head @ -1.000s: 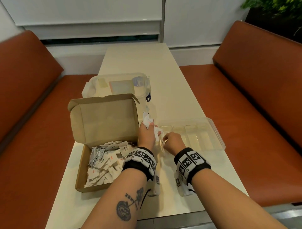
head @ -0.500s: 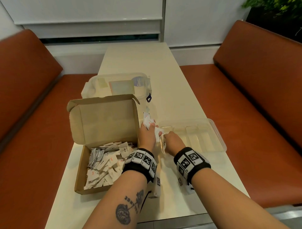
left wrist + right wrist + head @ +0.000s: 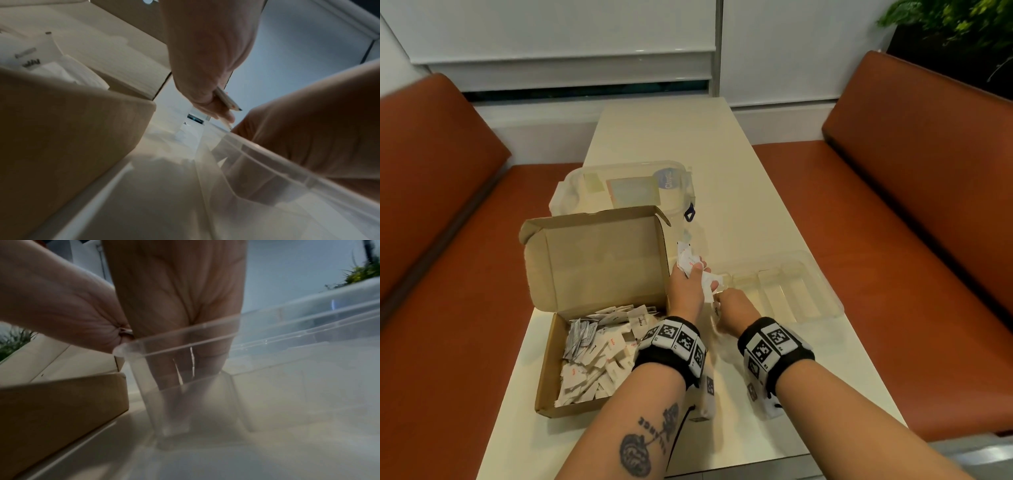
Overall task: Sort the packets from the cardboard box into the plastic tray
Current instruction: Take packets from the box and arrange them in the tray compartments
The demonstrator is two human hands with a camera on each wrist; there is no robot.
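The open cardboard box (image 3: 599,346) at the left holds a heap of white packets (image 3: 599,356). To its right lies the clear plastic tray (image 3: 825,298) with divided compartments. Between the box lid and the tray, my left hand (image 3: 688,284) grips a bunch of white packets (image 3: 688,258); their edges show in the left wrist view (image 3: 227,101). My right hand (image 3: 732,305) reaches down into the tray's leftmost compartment (image 3: 185,340). Its fingers (image 3: 168,366) are seen through the clear wall, pinching a thin white packet (image 3: 192,360).
A clear lidded storage container (image 3: 626,192) stands behind the box. The cream table (image 3: 722,164) stretches away beyond it. Brown bench seats (image 3: 893,205) flank both sides. A plant (image 3: 945,24) stands at the top right.
Both hands stay almost in place. My right hand has edged slightly left and lower at the tray's left end; the left hand still holds its bunch.
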